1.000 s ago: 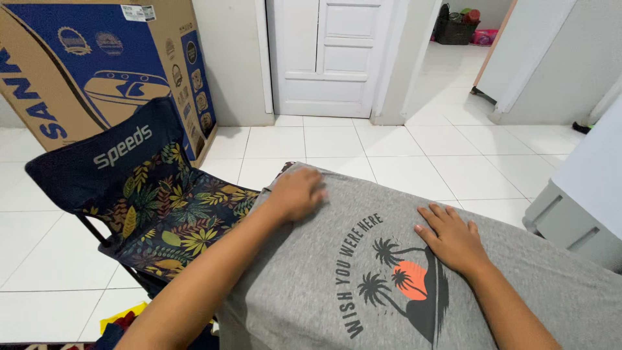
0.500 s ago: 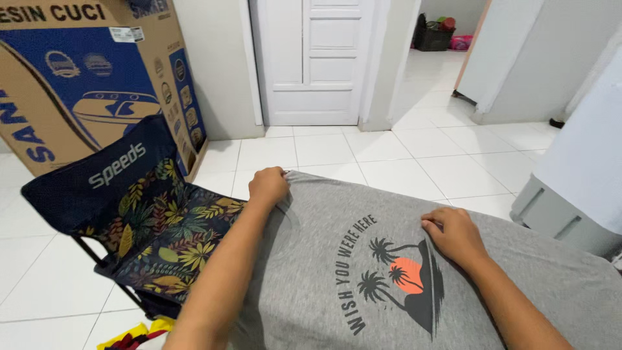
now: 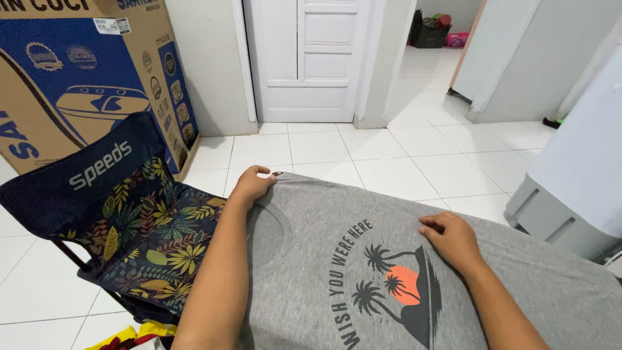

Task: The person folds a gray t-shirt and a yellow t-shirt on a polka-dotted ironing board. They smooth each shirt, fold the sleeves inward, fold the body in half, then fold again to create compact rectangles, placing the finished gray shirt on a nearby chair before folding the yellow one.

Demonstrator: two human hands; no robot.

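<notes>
Both hands on grey T-shirt point(image 3: 389, 272), frame centre.
Left hand point(image 3: 251, 185) pinches collar edge; right hand point(image 3: 453, 238) curled, fingertips pinching fabric; shirt's lower part cut off.

Blue-and-tan cardboard box point(image 3: 78, 78) — far left, white sticker point(image 3: 107, 25).

I see the T-shirt point(image 3: 389, 272) spread flat in front of me, my left hand point(image 3: 251, 186) at its far left corner by the collar and my right hand point(image 3: 453, 238) on top of it beside the print. A folding chair point(image 3: 123, 220) stands just left of the shirt, with a big cardboard box point(image 3: 84, 78) behind it. A door point(image 3: 304, 58) is straight ahead across the floor point(image 3: 363, 155).
</notes>
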